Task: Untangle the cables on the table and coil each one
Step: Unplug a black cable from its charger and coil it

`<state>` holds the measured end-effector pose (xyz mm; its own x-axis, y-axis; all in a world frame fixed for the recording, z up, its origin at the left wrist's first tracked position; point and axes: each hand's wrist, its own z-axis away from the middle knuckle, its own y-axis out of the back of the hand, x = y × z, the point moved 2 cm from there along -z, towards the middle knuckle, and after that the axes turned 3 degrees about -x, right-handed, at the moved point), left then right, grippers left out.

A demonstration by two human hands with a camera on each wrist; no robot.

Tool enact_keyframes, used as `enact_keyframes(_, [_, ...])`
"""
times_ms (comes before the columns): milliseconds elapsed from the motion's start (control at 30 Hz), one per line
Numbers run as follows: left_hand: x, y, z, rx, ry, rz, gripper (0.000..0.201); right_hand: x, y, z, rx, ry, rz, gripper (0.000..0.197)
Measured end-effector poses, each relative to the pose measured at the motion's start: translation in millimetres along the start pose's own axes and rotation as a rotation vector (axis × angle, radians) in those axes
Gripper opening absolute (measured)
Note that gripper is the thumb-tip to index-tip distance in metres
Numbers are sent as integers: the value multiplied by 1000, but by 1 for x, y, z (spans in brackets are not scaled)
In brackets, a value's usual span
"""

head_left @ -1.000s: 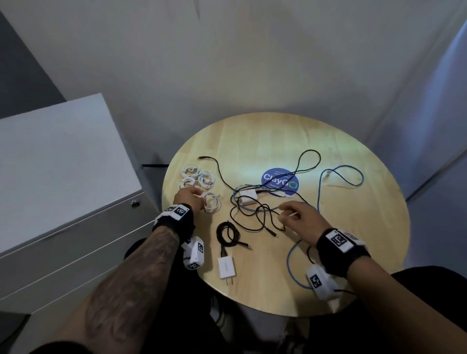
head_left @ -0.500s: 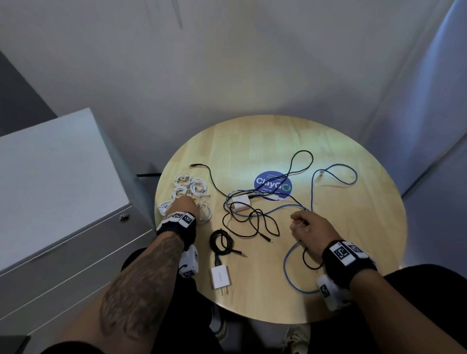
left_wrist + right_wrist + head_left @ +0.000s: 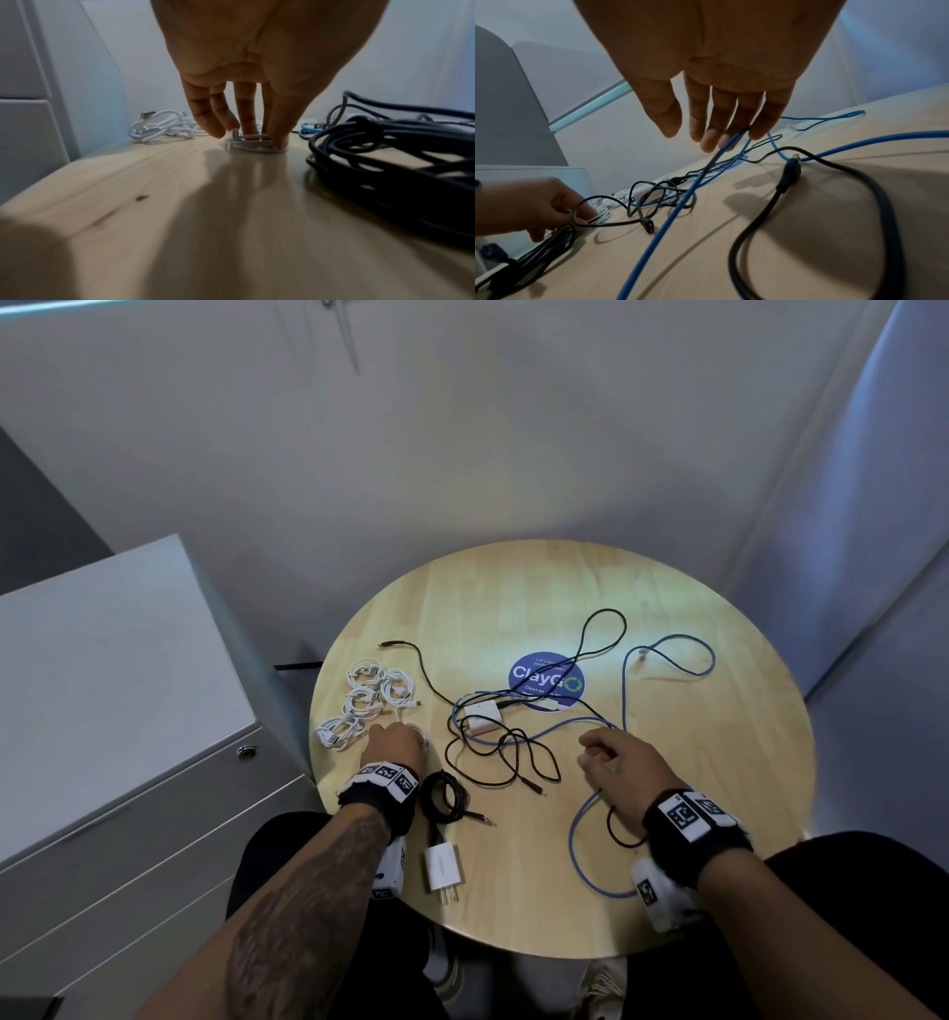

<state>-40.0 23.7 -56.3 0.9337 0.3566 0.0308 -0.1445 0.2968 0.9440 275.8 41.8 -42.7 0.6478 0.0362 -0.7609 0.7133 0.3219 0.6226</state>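
Note:
My left hand (image 3: 395, 742) is at the table's left side, its fingertips (image 3: 246, 130) and thumb pinching a small white cable coil (image 3: 254, 147) that lies on the wood. My right hand (image 3: 611, 757) hovers right of the tangle. A blue cable (image 3: 675, 213) rises off the table and is caught between its ring and little fingers (image 3: 759, 130). The tangle (image 3: 506, 752) of thin black cable, blue cable and a white adapter (image 3: 480, 713) lies between my hands. Several finished white coils (image 3: 369, 690) sit at the far left.
A coiled black cable (image 3: 444, 796) with a white charger plug (image 3: 442, 865) lies near the round wooden table's (image 3: 719, 762) front edge. A thick black cable loop (image 3: 770, 213) lies by my right wrist. A blue sticker (image 3: 547, 683) marks the table's middle. A grey cabinet (image 3: 102, 711) stands to the left.
My right hand has pulled back from the tangle toward me and to the right, drawing the blue cable with it. My left hand stays at the white coils, shifted slightly nearer.

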Motion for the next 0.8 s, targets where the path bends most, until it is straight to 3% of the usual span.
enact_keyframes(167, [3,2,-1,-62,-4,-13,28,1,-1,-1,15,14,-6,18])
enact_keyframes(400, [12,3,8,-33,-36,-56,21,-2,-5,0,21,47,36,19])
enact_keyframes(567, [6,4,11,-51,-35,45,22,-9,4,3,133,96,125,19])
enact_keyframes(633, [-1,12,10,59,-13,296,15,-16,7,5,167,125,129,19])
enact_keyframes(700, [-3,22,16,167,-33,697,19,-23,6,7,175,137,13,16])
enact_keyframes(767, [7,33,33,76,-82,1198,23,-35,-3,8,138,116,-195,14])
enact_keyframes(800, [16,35,42,-61,-111,1466,23,-44,-8,9,83,101,-294,15])
